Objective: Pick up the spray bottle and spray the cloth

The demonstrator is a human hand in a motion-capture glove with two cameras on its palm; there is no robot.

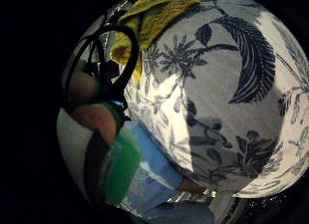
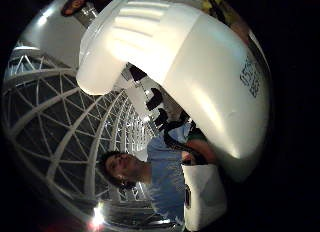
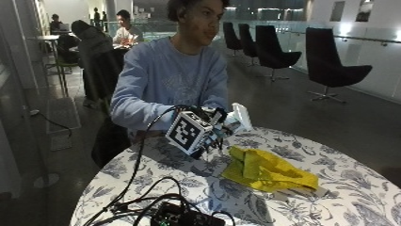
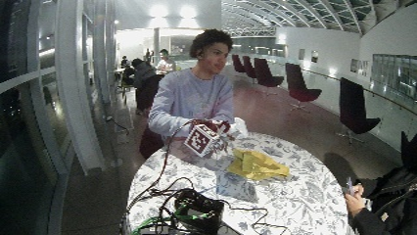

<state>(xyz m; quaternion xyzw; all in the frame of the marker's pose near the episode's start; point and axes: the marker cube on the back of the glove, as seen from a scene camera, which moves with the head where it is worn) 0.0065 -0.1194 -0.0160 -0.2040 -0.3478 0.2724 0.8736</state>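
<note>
My gloved right hand grips the spray bottle and holds it up over the table edge nearest the person. The bottle's white spray head sticks out past the hand, above and just behind the yellow cloth. The spray head fills much of the thumb side palm view. In the little finger side view, fingers curl round the green bottle body, and the yellow cloth lies crumpled on the floral tablecloth. The same cloth lies mid-table in the wide view.
The round table has a blue-and-white floral cover. A black device with several cables sits at the near edge, and one cable runs up to the hand. Another person's hands with a phone are at the table's right side.
</note>
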